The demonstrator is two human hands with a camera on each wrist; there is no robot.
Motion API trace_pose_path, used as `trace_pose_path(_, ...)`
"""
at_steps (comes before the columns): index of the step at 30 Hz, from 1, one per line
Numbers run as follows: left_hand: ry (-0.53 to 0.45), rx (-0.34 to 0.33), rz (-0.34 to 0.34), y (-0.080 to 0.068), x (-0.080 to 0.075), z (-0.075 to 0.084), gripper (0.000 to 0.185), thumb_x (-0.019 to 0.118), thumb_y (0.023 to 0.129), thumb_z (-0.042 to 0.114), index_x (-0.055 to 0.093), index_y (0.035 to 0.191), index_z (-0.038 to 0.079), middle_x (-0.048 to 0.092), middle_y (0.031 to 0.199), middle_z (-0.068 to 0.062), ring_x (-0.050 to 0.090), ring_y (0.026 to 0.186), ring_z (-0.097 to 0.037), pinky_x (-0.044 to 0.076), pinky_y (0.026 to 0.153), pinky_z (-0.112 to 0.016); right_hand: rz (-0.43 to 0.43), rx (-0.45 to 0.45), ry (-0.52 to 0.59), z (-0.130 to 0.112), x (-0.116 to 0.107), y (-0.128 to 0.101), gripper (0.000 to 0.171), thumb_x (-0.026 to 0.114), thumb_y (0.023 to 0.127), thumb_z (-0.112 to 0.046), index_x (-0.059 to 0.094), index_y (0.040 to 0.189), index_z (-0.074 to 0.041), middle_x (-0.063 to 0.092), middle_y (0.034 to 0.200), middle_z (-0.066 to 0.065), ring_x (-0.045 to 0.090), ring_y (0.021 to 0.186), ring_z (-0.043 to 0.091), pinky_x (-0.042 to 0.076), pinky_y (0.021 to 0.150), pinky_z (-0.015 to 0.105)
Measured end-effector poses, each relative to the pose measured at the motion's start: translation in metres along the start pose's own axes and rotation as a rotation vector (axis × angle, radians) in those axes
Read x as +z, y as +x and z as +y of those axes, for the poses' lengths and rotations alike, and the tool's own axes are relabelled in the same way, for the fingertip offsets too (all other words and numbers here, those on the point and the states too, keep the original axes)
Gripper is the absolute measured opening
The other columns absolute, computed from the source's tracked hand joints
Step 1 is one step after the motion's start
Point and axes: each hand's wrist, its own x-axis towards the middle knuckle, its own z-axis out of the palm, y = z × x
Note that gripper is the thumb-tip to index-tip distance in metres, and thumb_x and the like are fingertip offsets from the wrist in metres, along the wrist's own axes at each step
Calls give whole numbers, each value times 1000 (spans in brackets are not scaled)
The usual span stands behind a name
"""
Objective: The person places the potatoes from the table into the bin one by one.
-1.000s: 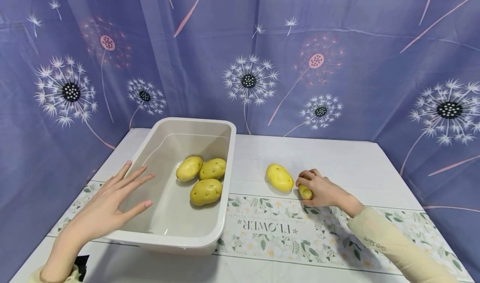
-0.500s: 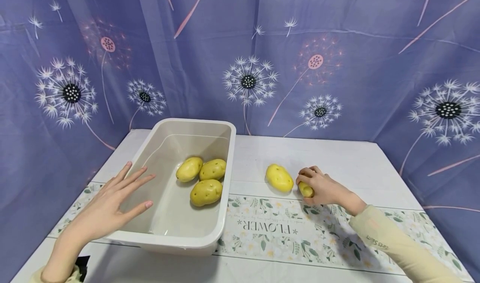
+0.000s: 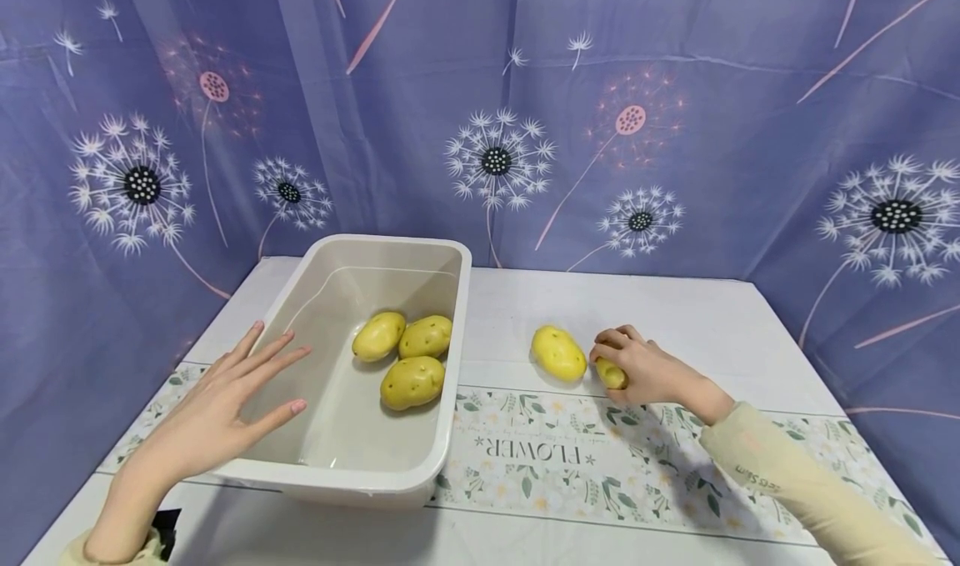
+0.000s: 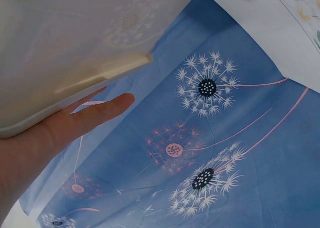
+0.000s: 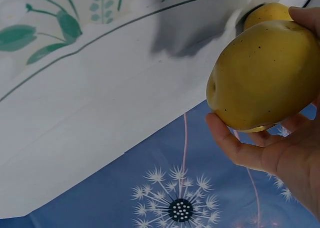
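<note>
My right hand point(image 3: 651, 373) grips a yellow potato point(image 3: 612, 374) at the table's right side, thumb and fingers around it. In the right wrist view this potato point(image 5: 265, 75) fills the hand point(image 5: 272, 150), with part of a second one behind it. Just left of that hand, another potato point(image 3: 558, 353) lies on the table. My left hand point(image 3: 202, 412) is spread at the left rim of a pale plastic tub point(image 3: 352, 474), fingers straight. The left wrist view shows that hand point(image 4: 60, 130) against the tub's outside wall point(image 4: 65, 47). Three potatoes point(image 3: 412, 383) lie inside the tub.
The white tablecloth point(image 3: 675, 316) has a printed floral band point(image 3: 540, 483) across it. A purple curtain point(image 3: 405, 157) with dandelion prints closes off the back and both sides. The tub's high walls stand left of the loose potatoes.
My right hand and the potato in it have shifted slightly upward in the head view. The left hand, tub and other potatoes stay where they were.
</note>
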Motion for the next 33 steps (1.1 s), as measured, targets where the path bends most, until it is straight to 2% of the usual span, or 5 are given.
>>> trace_pose_path(10,2,-4,-4,1,-1,0,55,62,81,38,43,132,28,37,141,-13,5,140,-24,17,103,-61,4,1,-15,-7,-6,6,38,73,66,-22,61,102,-16,52,114,8,44,104,29,46,60,48)
trace_pose_path(21,7,-4,-1,1,0,0,55,63,81,38,44,131,27,37,141,-13,5,140,-23,18,103,-61,26,-58,-39,-12,-11,16,40,74,65,-23,60,102,-15,53,113,11,45,103,32,47,57,46)
trace_pose_path(29,5,-5,-1,0,-1,0,56,63,81,38,42,132,30,38,140,-12,6,140,-24,19,103,-59,11,-56,-41,-19,-16,25,42,74,66,-25,59,104,-15,52,115,12,44,105,30,48,61,46)
trace_pose_path(33,3,-4,0,0,0,0,55,63,81,38,44,132,28,38,140,-12,6,140,-23,19,102,-60,8,-61,-48,-20,-17,29,43,73,66,-26,59,105,-15,52,116,12,43,106,30,48,61,46)
